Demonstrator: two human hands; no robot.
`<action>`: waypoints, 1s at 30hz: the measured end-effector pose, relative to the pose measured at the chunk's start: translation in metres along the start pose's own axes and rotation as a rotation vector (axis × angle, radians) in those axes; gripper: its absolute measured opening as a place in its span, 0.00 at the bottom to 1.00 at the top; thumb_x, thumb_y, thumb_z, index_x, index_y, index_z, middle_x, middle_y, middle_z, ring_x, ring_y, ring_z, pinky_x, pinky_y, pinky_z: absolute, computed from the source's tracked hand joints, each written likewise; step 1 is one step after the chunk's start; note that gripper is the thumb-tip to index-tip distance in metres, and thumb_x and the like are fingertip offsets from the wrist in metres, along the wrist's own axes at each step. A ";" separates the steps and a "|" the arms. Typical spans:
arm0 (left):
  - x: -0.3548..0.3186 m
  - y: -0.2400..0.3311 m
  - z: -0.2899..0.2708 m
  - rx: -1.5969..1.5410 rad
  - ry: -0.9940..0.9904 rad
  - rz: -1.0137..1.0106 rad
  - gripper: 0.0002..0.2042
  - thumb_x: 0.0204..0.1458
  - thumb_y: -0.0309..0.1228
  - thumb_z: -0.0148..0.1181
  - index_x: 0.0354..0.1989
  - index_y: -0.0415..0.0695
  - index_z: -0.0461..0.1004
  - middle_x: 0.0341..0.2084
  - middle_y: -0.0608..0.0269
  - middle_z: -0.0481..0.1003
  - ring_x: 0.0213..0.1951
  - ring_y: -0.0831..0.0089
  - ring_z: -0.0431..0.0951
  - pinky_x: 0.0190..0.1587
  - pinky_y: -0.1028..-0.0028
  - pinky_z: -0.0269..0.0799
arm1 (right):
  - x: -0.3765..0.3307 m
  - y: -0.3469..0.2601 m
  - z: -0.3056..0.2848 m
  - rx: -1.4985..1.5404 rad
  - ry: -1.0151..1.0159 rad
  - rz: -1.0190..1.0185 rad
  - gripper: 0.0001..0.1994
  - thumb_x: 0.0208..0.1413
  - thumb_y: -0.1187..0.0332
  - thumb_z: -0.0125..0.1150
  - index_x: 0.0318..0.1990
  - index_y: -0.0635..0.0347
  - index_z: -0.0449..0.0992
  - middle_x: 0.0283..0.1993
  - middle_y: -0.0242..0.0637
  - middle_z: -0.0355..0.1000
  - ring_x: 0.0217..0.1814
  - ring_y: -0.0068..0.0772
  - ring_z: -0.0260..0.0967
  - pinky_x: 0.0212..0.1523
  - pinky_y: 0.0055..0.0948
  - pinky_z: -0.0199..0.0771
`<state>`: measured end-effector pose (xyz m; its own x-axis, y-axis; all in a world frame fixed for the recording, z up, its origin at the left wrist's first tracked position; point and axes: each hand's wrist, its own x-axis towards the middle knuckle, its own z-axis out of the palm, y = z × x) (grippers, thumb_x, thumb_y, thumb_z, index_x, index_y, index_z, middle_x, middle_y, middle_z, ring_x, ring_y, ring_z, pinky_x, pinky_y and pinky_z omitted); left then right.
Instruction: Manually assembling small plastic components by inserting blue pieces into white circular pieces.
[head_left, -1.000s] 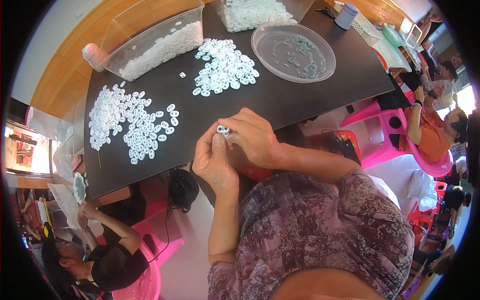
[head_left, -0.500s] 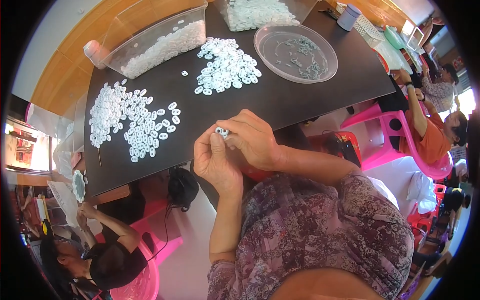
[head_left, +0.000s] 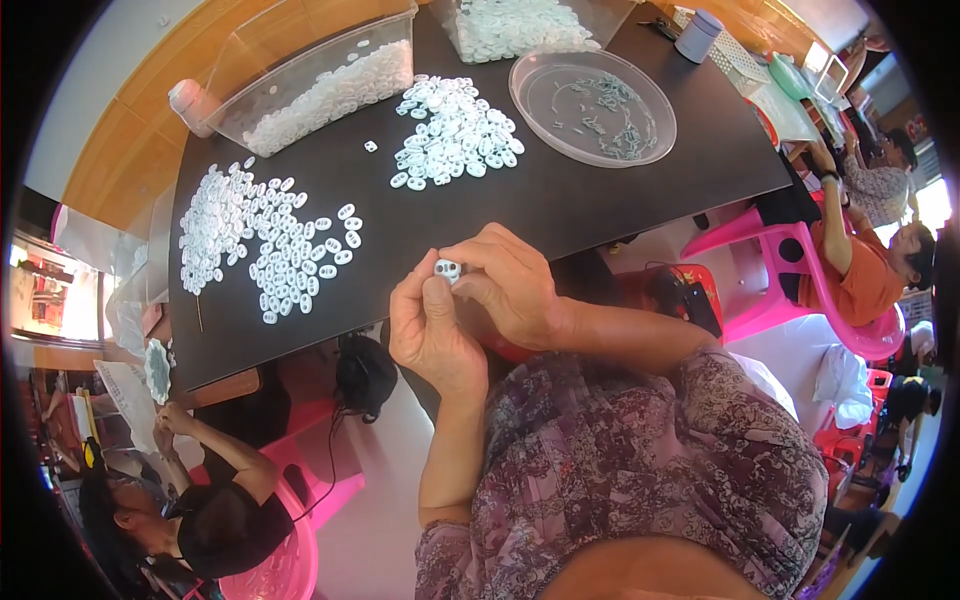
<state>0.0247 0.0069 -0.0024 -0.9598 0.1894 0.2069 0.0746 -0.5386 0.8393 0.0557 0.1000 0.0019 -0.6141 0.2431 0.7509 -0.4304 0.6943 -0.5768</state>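
Pinched between both my hands, just off the table's front edge, is a small white plastic piece (head_left: 447, 268) with two dark holes. My left hand (head_left: 432, 335) grips it from the left with thumb and fingertips. From the right, my right hand (head_left: 512, 285) closes thumb and fingers on its other side, hiding part of it. Nearest beyond the hands lies a heap of white oval pieces (head_left: 455, 135). To the left spreads a second pile of oval pieces with dark markings (head_left: 290, 255). A single small piece (head_left: 370, 146) lies between the heaps.
On the dark table (head_left: 600, 205) stand a clear bin of white pieces (head_left: 330, 105), another bin (head_left: 520, 30) and a round clear tray (head_left: 525, 100) with small grey-green bits. A white-lidded jar (head_left: 699, 36) is at the far right. Other people sit at both sides.
The small white piece has turned so that its two-holed face shows more fully. My right fingers have shifted slightly around it; my left hand stays nearly in place.
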 end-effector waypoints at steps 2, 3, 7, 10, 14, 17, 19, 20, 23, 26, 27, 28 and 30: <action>-0.002 -0.002 0.001 0.006 -0.002 0.025 0.10 0.56 0.27 0.53 0.41 0.32 0.71 0.35 0.61 0.72 0.36 0.78 0.72 0.42 0.78 0.68 | 0.000 -0.001 0.003 0.004 0.013 0.001 0.12 0.43 0.77 0.61 0.38 0.65 0.70 0.30 0.39 0.68 0.27 0.37 0.62 0.27 0.31 0.64; -0.002 -0.004 0.001 0.020 -0.009 0.045 0.11 0.56 0.29 0.53 0.42 0.33 0.70 0.35 0.61 0.72 0.37 0.78 0.71 0.42 0.78 0.68 | 0.001 -0.001 0.003 0.009 0.035 -0.009 0.12 0.43 0.77 0.61 0.37 0.65 0.70 0.30 0.39 0.68 0.27 0.37 0.62 0.27 0.31 0.64; -0.005 -0.011 -0.002 0.084 0.007 0.078 0.11 0.58 0.30 0.51 0.42 0.34 0.69 0.35 0.63 0.70 0.37 0.79 0.70 0.43 0.78 0.66 | -0.001 -0.001 0.007 0.017 0.074 -0.033 0.12 0.43 0.79 0.60 0.37 0.65 0.69 0.30 0.39 0.68 0.26 0.37 0.62 0.27 0.30 0.64; -0.007 -0.011 -0.001 0.122 0.005 0.119 0.12 0.58 0.31 0.50 0.42 0.34 0.69 0.34 0.64 0.69 0.37 0.80 0.69 0.42 0.78 0.66 | -0.002 0.000 0.008 0.020 0.083 -0.067 0.12 0.42 0.80 0.59 0.38 0.65 0.68 0.29 0.40 0.67 0.26 0.38 0.61 0.26 0.31 0.63; -0.006 -0.016 -0.004 0.135 0.012 0.149 0.12 0.58 0.33 0.50 0.40 0.33 0.69 0.33 0.64 0.69 0.36 0.80 0.68 0.41 0.78 0.66 | -0.002 0.002 0.010 0.003 0.084 -0.110 0.14 0.41 0.81 0.60 0.38 0.65 0.68 0.29 0.40 0.66 0.26 0.38 0.61 0.25 0.31 0.63; -0.004 -0.019 -0.007 0.173 -0.004 0.200 0.13 0.59 0.34 0.49 0.39 0.34 0.69 0.32 0.64 0.68 0.35 0.80 0.68 0.39 0.78 0.65 | -0.001 0.003 0.010 -0.016 0.098 -0.152 0.14 0.40 0.80 0.60 0.38 0.65 0.68 0.29 0.40 0.66 0.25 0.38 0.61 0.24 0.31 0.63; -0.003 -0.022 -0.008 0.220 0.017 0.205 0.13 0.59 0.34 0.49 0.38 0.33 0.69 0.32 0.64 0.68 0.34 0.79 0.67 0.38 0.78 0.65 | -0.002 0.005 0.011 -0.011 0.085 -0.185 0.14 0.40 0.84 0.56 0.39 0.71 0.69 0.30 0.45 0.69 0.24 0.39 0.65 0.25 0.31 0.66; -0.002 -0.023 -0.009 0.220 0.017 0.205 0.13 0.59 0.34 0.49 0.38 0.33 0.69 0.32 0.64 0.68 0.34 0.79 0.67 0.38 0.78 0.65 | -0.002 0.006 0.011 -0.011 0.085 -0.185 0.14 0.40 0.84 0.56 0.39 0.71 0.69 0.30 0.45 0.69 0.24 0.39 0.65 0.25 0.31 0.66; -0.001 -0.024 -0.010 0.212 0.016 0.205 0.13 0.59 0.34 0.49 0.38 0.34 0.69 0.31 0.64 0.68 0.34 0.79 0.67 0.38 0.78 0.64 | -0.002 0.006 0.011 -0.015 0.082 -0.178 0.14 0.39 0.84 0.56 0.38 0.71 0.69 0.30 0.45 0.69 0.24 0.39 0.65 0.25 0.31 0.65; 0.000 -0.023 -0.008 0.231 0.030 0.205 0.12 0.59 0.34 0.49 0.36 0.34 0.69 0.31 0.64 0.68 0.33 0.79 0.67 0.37 0.78 0.65 | -0.002 0.008 0.012 -0.011 0.076 -0.179 0.15 0.39 0.84 0.56 0.39 0.70 0.68 0.30 0.44 0.69 0.24 0.39 0.65 0.25 0.31 0.65; 0.001 -0.026 -0.010 0.249 0.038 0.202 0.12 0.59 0.34 0.49 0.35 0.35 0.69 0.30 0.64 0.68 0.32 0.79 0.67 0.37 0.78 0.65 | -0.002 0.009 0.012 -0.022 0.076 -0.191 0.15 0.39 0.84 0.56 0.39 0.70 0.68 0.30 0.44 0.69 0.24 0.39 0.65 0.25 0.31 0.65; 0.002 -0.028 -0.012 0.267 0.045 0.199 0.12 0.59 0.34 0.49 0.34 0.35 0.69 0.30 0.64 0.68 0.32 0.79 0.67 0.37 0.78 0.65 | -0.002 0.010 0.013 -0.033 0.075 -0.203 0.15 0.39 0.84 0.56 0.39 0.70 0.68 0.30 0.44 0.69 0.24 0.39 0.65 0.25 0.31 0.65; 0.004 -0.030 -0.012 0.292 0.039 0.217 0.12 0.59 0.34 0.49 0.34 0.35 0.69 0.30 0.64 0.68 0.32 0.79 0.68 0.37 0.78 0.65 | -0.001 0.012 0.014 -0.019 0.077 -0.215 0.15 0.39 0.84 0.56 0.39 0.69 0.68 0.30 0.44 0.69 0.24 0.39 0.66 0.25 0.31 0.65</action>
<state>0.0155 0.0142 -0.0324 -0.9223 0.0617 0.3814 0.3464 -0.3050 0.8871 0.0418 0.0988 -0.0105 -0.4570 0.1386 0.8786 -0.5329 0.7482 -0.3952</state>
